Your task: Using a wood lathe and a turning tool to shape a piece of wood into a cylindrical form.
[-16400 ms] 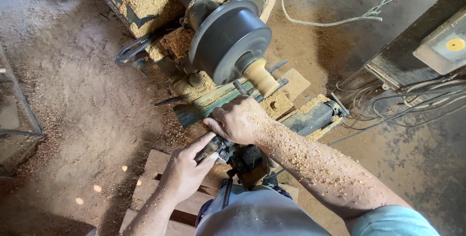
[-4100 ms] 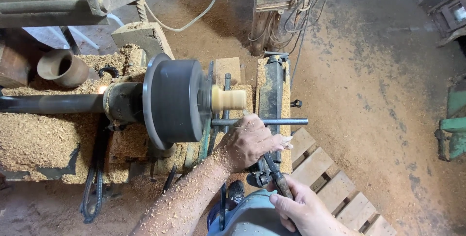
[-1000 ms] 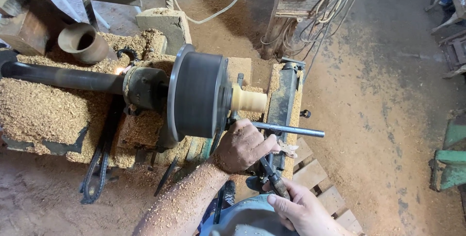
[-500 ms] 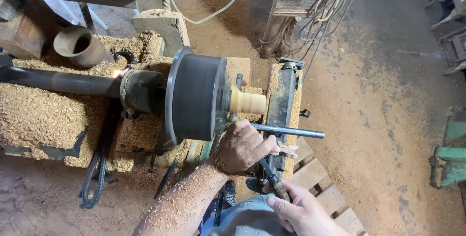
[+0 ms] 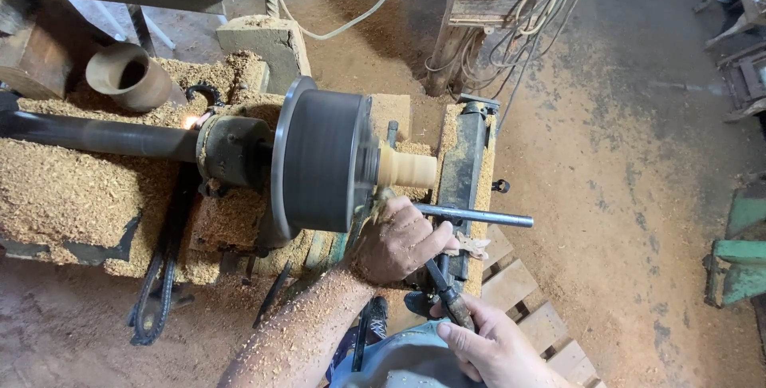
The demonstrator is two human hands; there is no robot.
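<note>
A dark metal turning tool (image 5: 444, 286) is clasped at its handle by the right hand (image 5: 488, 348) and pressed down nearer the tip by the closed left hand (image 5: 396, 238). Just beyond the left grip, the pale wooden workpiece (image 5: 408, 168) is held in the dark round lathe chuck (image 5: 323, 161).

Left hand (image 5: 399, 240) curled forward; right hand (image 5: 491, 348) apparently gripping.

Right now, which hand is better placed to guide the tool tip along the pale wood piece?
Left. The left hand clamps the turning tool right beside the wood piece; the right hand grips its handle farther back.
</note>
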